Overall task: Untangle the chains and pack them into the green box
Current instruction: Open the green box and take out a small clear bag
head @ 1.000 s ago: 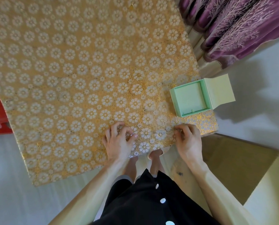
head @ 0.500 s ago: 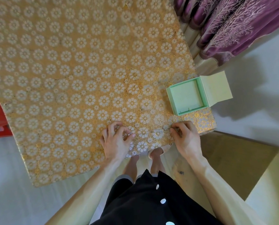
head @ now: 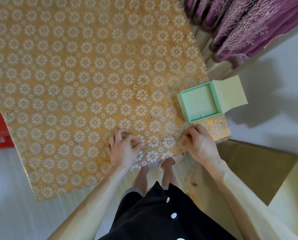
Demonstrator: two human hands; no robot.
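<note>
In the head view, I am working at the near edge of the table [head: 75, 66] with the gold flowered cloth. My left hand [head: 124, 149] is curling its fingers and pinching a small grey bit of chain [head: 138, 143] between thumb and forefinger. My right hand [head: 199, 144] is also pinching tightly, I judge on the other end; the strand between is too fine to see. The green box [head: 180, 104] is standing open just beyond the right hand. I judge the untangling is going on; the next move is calling for a gentle pull apart, without tightening any knot.
</note>
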